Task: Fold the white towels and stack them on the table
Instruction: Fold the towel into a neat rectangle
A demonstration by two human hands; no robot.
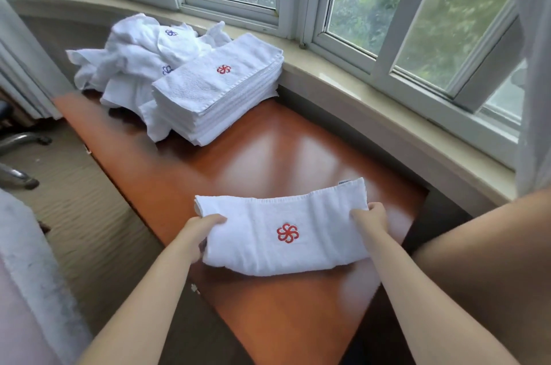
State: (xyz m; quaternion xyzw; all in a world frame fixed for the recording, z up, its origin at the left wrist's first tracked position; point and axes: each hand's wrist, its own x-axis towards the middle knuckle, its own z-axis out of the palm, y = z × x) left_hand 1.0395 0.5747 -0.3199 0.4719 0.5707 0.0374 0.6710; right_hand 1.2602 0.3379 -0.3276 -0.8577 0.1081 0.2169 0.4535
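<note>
Glossy wooden table (268,156) beside bay window (372,6)

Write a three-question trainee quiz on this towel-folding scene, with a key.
1. True or false: the folded towel held by the left hand and right hand shows a blue emblem.
2. What lies behind the neat stack on the table? A) an unfolded heap B) a basket C) a chair
3. Fill in: the top towel of the stack carries a ___ emblem.

Key:
1. False; it is red.
2. A, the unfolded heap.
3. Red.
</note>
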